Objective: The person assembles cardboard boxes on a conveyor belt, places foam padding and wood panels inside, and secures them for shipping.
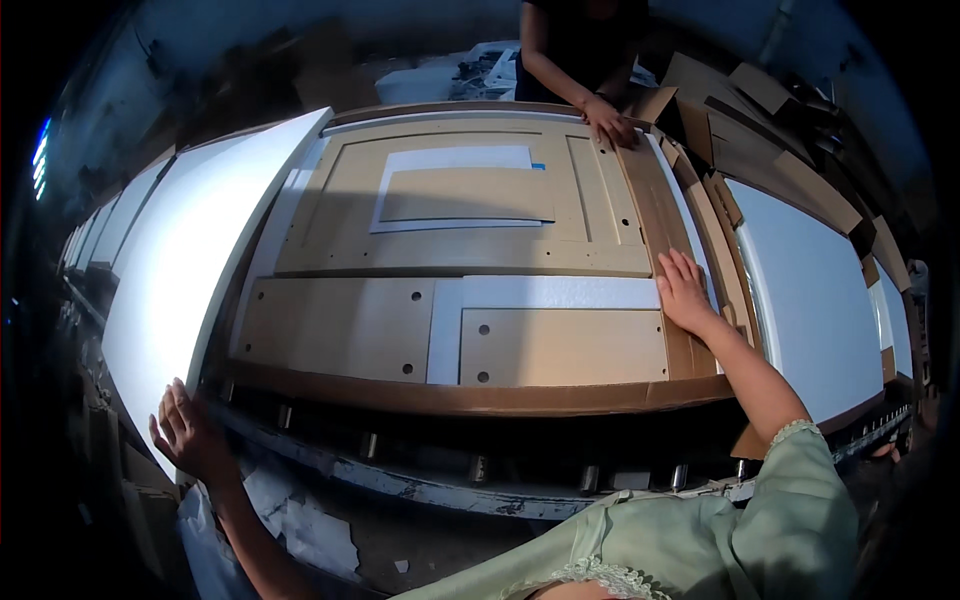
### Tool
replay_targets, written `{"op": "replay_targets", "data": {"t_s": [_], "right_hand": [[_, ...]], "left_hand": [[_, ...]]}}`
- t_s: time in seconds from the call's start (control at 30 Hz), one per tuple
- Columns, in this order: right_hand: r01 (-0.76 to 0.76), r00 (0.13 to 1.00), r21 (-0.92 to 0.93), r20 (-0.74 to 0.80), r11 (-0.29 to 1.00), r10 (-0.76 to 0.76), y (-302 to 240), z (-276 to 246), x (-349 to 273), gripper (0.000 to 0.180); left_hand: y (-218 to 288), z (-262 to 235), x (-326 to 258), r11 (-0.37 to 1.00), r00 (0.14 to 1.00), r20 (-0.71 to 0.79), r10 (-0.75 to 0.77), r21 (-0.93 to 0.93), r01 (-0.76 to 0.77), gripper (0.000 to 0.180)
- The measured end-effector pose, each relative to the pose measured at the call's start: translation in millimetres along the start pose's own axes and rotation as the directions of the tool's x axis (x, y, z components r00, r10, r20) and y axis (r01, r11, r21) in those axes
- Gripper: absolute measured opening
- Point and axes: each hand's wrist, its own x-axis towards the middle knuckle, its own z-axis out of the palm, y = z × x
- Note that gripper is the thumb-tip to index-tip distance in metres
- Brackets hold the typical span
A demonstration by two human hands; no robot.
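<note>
Lying flat in a shallow brown cardboard tray (pixel 500 398) are three large tan wooden panels: a big routed one (pixel 470 250) at the back and two smaller drilled ones at the front, left (pixel 335 325) and right (pixel 565 345). Two white foam pieces show among them, an L-shaped strip (pixel 545 293) between the front panels and a frame-like sheet (pixel 455 160) under a fourth, smaller tan board (pixel 465 195) on top of the big panel. The right hand (pixel 685 290) rests open, fingers spread flat, on the tray's right side where the foam strip ends, gripping nothing. The left hand (pixel 185 432), also open with fingers splayed, presses against the lower corner of a large white sheet (pixel 190 260) standing at the tray's left. One hand of another person (pixel 610 122) lies on the far right corner; that person is cut off above the arm. Cardboard flaps (pixel 760 140) at right overlap too much to count. Below the tray, a row of small metal fittings sits in shadow, hard to make out.
</note>
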Motion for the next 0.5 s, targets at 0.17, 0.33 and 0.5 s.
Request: {"op": "replay_targets", "data": {"t_s": [0.17,0.33,0.5], "right_hand": [[0.06,0.956,0.857,0.098,0.512,-0.276,-161,-70,15,0.053],[-0.568,0.783,0.793,0.437,-0.222,-0.443,-256,-111,-4,0.073],[-0.433,0.884,0.838,0.467,-0.333,0.028,-222,-105,7,0.055]], "left_hand": [[101,-137,-1,0.958,0.998,-0.008,-0.063,-0.279,0.059,0.027],[220,-217,-1,0.799,1.0,0.006,-0.005,-0.602,0.008,0.026],[295,-299,-50,0.374,0.937,-0.288,0.196,-0.862,-0.343,0.019]]}}
